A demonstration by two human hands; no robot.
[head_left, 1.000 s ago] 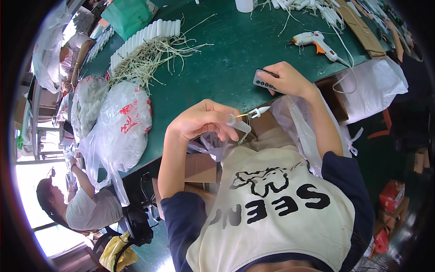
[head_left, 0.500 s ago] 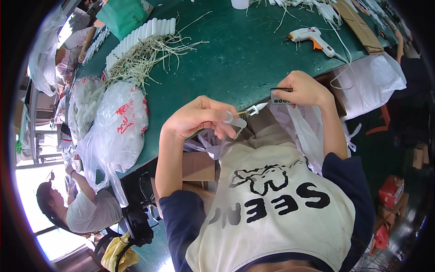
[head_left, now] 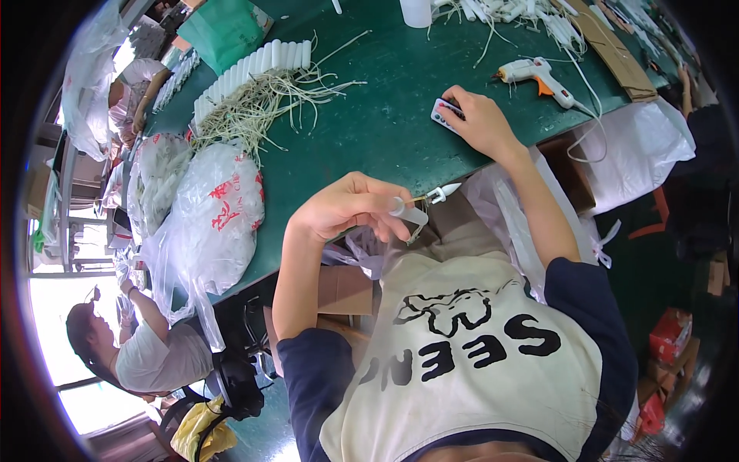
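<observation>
Over the near edge of the table, my left hand (head_left: 348,206) is closed on a small white flame-tipped candle light (head_left: 444,192); its pointed tip faces right. A short white translucent tube (head_left: 414,215) and thin wire hang at the same fingers. My right hand (head_left: 486,123) is on the green table (head_left: 362,115), closed on a small flat remote control (head_left: 444,115) with dark buttons. Its thumb lies over the button side. Right of that hand rests a white glue gun (head_left: 535,75) with an orange trigger.
A row of white tubes (head_left: 250,65) with loose pale wires (head_left: 242,112) lies at the left. Nearer stands a stuffed clear plastic bag (head_left: 219,223). A cardboard strip (head_left: 612,54), more white parts (head_left: 500,9) and a white cup (head_left: 416,12) are at the back. Another person (head_left: 146,346) sits left.
My right hand has moved forward and left with the remote control, from the table's near edge onto the tabletop. My left hand still holds the candle light in about the same place.
</observation>
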